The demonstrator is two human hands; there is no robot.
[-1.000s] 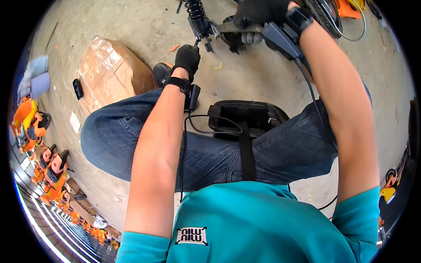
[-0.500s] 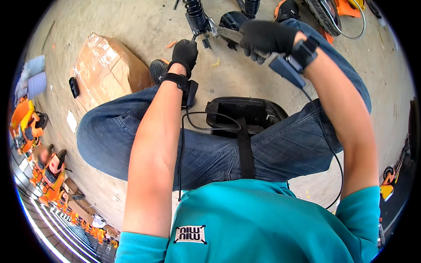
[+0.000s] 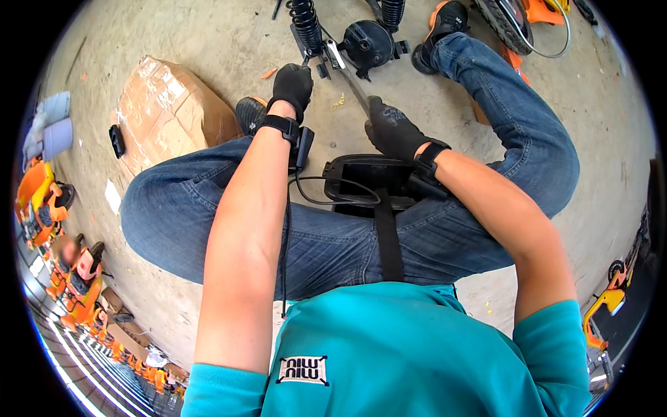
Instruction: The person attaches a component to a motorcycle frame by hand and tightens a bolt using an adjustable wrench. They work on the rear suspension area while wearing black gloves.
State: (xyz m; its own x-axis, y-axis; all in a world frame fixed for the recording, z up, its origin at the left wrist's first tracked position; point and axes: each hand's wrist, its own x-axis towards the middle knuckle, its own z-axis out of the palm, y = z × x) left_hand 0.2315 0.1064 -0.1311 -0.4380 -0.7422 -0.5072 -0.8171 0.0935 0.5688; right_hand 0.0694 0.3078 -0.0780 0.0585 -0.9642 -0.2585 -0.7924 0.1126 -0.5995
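My right hand [image 3: 394,132], in a black glove, is closed round the handle of a long metal wrench [image 3: 357,89]. The wrench slants up and left, its bright head at the foot of the left coil-spring shock absorber [image 3: 306,31]. Close by on the left, my gloved left hand [image 3: 292,86] is closed just below that shock's lower end, with a thin dark piece showing at its top; the rest of what it grips is hidden. Right of the wrench head sits a round black hub-like part [image 3: 368,43], beside a second shock absorber [image 3: 392,12].
An open black plastic case [image 3: 354,171] lies between my thighs. A taped cardboard box [image 3: 174,111] stands to the left, with a small black object [image 3: 117,141] beside it. At upper right are a knobby tyre [image 3: 506,24] and orange parts. Cables run from my wrists.
My right hand has swung down and left with the wrench, which now points more steeply towards the shock's foot. My right leg has shifted outward. The left hand stays in place.
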